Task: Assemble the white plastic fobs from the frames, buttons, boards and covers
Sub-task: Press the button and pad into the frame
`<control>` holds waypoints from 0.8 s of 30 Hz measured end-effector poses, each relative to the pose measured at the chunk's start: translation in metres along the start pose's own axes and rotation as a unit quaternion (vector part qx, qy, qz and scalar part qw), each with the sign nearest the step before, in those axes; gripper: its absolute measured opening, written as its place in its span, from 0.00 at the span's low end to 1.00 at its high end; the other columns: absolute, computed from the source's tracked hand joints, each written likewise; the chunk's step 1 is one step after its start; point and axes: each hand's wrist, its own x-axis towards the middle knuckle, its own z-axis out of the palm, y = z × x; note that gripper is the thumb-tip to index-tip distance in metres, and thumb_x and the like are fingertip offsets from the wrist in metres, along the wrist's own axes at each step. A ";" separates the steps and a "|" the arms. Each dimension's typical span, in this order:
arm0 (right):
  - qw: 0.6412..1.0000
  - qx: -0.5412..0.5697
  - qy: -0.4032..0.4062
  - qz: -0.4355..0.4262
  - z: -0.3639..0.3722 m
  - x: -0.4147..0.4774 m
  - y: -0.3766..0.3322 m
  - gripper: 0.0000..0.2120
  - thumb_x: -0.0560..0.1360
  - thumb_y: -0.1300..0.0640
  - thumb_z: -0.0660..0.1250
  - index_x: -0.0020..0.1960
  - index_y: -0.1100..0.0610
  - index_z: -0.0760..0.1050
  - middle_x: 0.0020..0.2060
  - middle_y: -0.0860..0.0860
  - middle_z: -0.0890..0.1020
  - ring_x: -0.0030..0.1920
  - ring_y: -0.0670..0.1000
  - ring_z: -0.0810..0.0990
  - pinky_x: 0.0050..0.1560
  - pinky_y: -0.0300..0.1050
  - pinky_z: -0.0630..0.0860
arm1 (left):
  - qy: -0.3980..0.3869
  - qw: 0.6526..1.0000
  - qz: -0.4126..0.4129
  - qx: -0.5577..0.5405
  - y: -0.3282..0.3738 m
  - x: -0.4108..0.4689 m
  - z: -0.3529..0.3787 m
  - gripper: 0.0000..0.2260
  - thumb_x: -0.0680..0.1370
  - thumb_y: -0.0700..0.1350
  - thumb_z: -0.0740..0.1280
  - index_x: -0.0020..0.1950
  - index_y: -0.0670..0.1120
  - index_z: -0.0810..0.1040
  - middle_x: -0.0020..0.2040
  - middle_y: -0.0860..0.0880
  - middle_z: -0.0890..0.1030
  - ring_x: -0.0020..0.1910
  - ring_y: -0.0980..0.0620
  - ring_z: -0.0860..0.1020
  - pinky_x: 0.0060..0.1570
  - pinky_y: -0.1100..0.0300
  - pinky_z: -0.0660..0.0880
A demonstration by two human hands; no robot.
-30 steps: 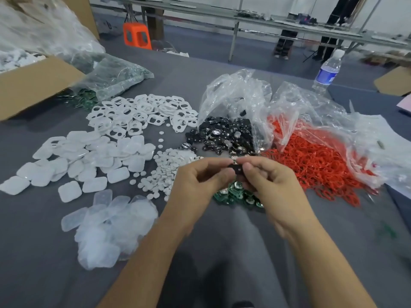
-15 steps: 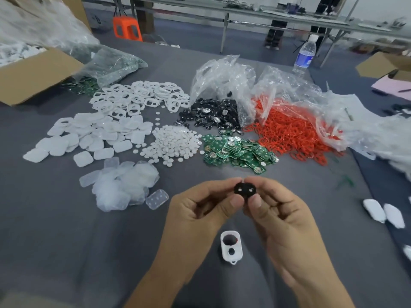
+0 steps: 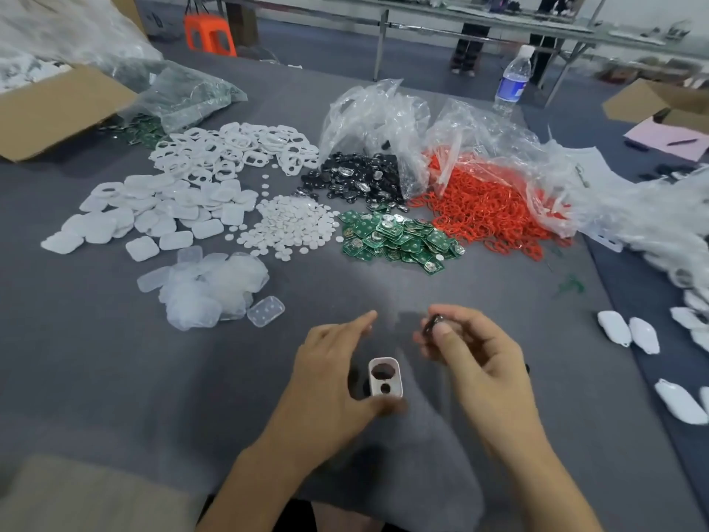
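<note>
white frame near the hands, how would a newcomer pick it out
On the grey table, look at the near side, in front of the piles of parts. The white frame lies alone between the left hand and the right hand. Unlike the heaped frames farther back, it stands apart, with one large and one small hole.

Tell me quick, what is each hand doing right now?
Left hand: open, fingers spread beside the white rectangular plastic frame, not gripping it.
Right hand: pinching a small black button piece.
</note>
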 end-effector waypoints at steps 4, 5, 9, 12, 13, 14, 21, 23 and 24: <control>0.961 -0.259 -0.061 -0.072 -0.010 0.002 0.014 0.11 0.77 0.64 0.71 0.54 0.50 0.83 0.45 0.46 0.83 0.45 0.42 0.83 0.48 0.29 0.75 | -0.057 0.997 0.014 0.056 -0.015 0.000 0.011 0.55 0.61 0.70 0.77 0.79 0.72 0.46 0.64 0.77 0.66 0.69 0.73 0.54 0.68 0.73 0.49; 0.940 -0.313 -0.088 -0.105 -0.011 0.002 0.016 0.12 0.77 0.63 0.70 0.56 0.50 0.83 0.48 0.44 0.81 0.47 0.41 0.81 0.49 0.27 0.73 | -0.051 0.997 0.014 0.054 -0.017 0.001 0.013 0.55 0.61 0.70 0.77 0.79 0.71 0.45 0.63 0.76 0.68 0.69 0.73 0.55 0.68 0.73 0.48; 0.883 -0.398 -0.205 -0.143 -0.011 0.002 0.024 0.15 0.80 0.58 0.66 0.66 0.50 0.77 0.56 0.41 0.77 0.56 0.39 0.78 0.56 0.33 0.74 | -0.024 0.998 0.034 0.047 -0.024 0.002 0.018 0.52 0.65 0.71 0.74 0.81 0.65 0.48 0.60 0.78 0.71 0.70 0.72 0.60 0.67 0.72 0.49; 0.873 -0.400 -0.234 -0.153 -0.007 0.001 0.028 0.18 0.80 0.59 0.65 0.69 0.48 0.73 0.58 0.40 0.76 0.58 0.39 0.76 0.59 0.35 0.74 | -0.016 0.997 0.040 0.057 -0.026 0.003 0.019 0.47 0.66 0.70 0.73 0.81 0.63 0.54 0.57 0.79 0.70 0.69 0.73 0.61 0.67 0.70 0.51; 0.872 -0.399 -0.239 -0.155 -0.006 0.001 0.029 0.19 0.80 0.59 0.66 0.69 0.47 0.72 0.58 0.40 0.76 0.59 0.39 0.76 0.59 0.35 0.73 | -0.012 0.997 0.043 0.060 -0.026 0.003 0.019 0.46 0.66 0.71 0.72 0.80 0.63 0.57 0.58 0.78 0.70 0.68 0.73 0.61 0.67 0.68 0.52; 0.871 -0.400 -0.240 -0.158 -0.005 0.002 0.030 0.20 0.79 0.59 0.67 0.69 0.46 0.72 0.57 0.39 0.77 0.59 0.40 0.75 0.59 0.35 0.72 | -0.009 0.997 0.045 0.062 -0.026 0.003 0.019 0.44 0.66 0.71 0.72 0.78 0.62 0.61 0.60 0.75 0.71 0.68 0.72 0.62 0.67 0.67 0.53; 0.890 -0.391 -0.174 -0.160 -0.002 0.002 0.032 0.18 0.70 0.67 0.75 0.53 0.48 0.81 0.47 0.35 0.80 0.50 0.36 0.76 0.52 0.27 0.69 | 0.015 0.995 0.055 0.077 -0.025 0.003 0.018 0.29 0.65 0.71 0.73 0.61 0.59 0.80 0.59 0.62 0.74 0.65 0.61 0.69 0.61 0.61 0.62; 0.908 -0.377 -0.142 -0.115 0.002 0.003 0.029 0.21 0.68 0.68 0.76 0.49 0.42 0.81 0.42 0.36 0.82 0.46 0.39 0.78 0.47 0.27 0.70 | 0.016 0.995 0.058 0.077 -0.025 0.002 0.017 0.29 0.66 0.71 0.74 0.62 0.59 0.81 0.60 0.62 0.75 0.65 0.61 0.69 0.61 0.61 0.62; 0.920 -0.360 -0.129 -0.081 0.004 0.004 0.029 0.24 0.68 0.68 0.76 0.47 0.38 0.81 0.40 0.37 0.82 0.44 0.40 0.78 0.45 0.27 0.71 | 0.016 0.995 0.059 0.076 -0.025 0.002 0.017 0.29 0.66 0.70 0.73 0.62 0.59 0.81 0.60 0.62 0.75 0.65 0.61 0.69 0.61 0.62 0.61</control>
